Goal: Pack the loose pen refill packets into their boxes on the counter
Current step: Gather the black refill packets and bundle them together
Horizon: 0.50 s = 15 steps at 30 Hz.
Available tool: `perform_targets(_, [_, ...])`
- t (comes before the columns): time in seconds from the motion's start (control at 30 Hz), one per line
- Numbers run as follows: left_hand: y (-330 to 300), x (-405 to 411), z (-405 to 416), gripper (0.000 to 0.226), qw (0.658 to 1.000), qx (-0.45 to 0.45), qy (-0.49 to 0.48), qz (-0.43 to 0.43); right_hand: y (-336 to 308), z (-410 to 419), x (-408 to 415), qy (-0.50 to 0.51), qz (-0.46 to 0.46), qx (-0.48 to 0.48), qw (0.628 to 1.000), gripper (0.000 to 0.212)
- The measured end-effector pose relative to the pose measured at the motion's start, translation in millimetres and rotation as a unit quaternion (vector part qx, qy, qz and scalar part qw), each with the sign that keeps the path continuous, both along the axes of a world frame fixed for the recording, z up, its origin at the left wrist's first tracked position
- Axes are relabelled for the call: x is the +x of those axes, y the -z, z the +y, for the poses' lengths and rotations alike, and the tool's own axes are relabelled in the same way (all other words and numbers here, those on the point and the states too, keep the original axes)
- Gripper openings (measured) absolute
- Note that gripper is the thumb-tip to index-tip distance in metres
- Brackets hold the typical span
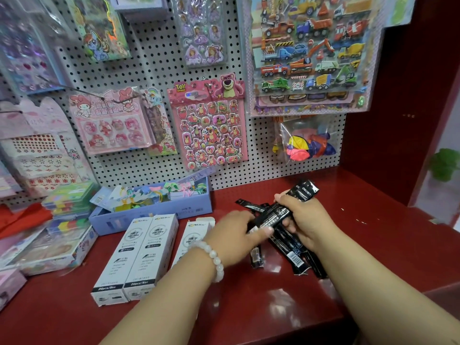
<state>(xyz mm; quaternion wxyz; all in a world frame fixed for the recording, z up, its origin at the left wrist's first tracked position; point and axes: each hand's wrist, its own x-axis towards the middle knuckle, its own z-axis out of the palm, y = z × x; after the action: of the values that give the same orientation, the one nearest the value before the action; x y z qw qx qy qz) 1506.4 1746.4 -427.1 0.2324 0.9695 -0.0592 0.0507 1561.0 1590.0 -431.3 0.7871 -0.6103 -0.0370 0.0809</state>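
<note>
Even, bright indoor light; soft glare is seen on the glossy red surface (273, 300); edges are bent by wide-angle distortion.

Three white cardboard refill boxes (139, 255) lie left of the black refill packets (286, 235) on the red counter (249, 310), a long blue cardboard tray (154, 210) behind them

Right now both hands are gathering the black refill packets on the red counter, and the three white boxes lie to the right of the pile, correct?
Not quite. The head view shows the three white cardboard refill boxes lying left of the pile, not right. The rest holds: the left hand and right hand are both on the glossy black refill packets on the red counter.
</note>
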Motion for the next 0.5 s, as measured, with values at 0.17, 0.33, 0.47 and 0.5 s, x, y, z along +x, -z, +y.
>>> perform_targets(0.17, [0,0,52,0.064,0.933,0.238,-0.262,0.057,0,1,3,0.027,-0.008,0.012,1.000,0.014])
perform_targets(0.33, [7,3,66,0.071,0.941,0.149,-0.255,0.165,-3,4,-6,0.032,-0.053,0.018,0.998,0.014])
perform_targets(0.47, [-13,-7,57,0.076,0.964,0.078,-0.250,0.047,-28,-3,-18,0.063,-0.115,0.070,0.989,0.011])
perform_targets(0.5, [-20,-12,52,0.080,0.965,0.080,-0.248,0.006,-38,-4,-22,0.070,-0.137,0.095,0.984,0.011])
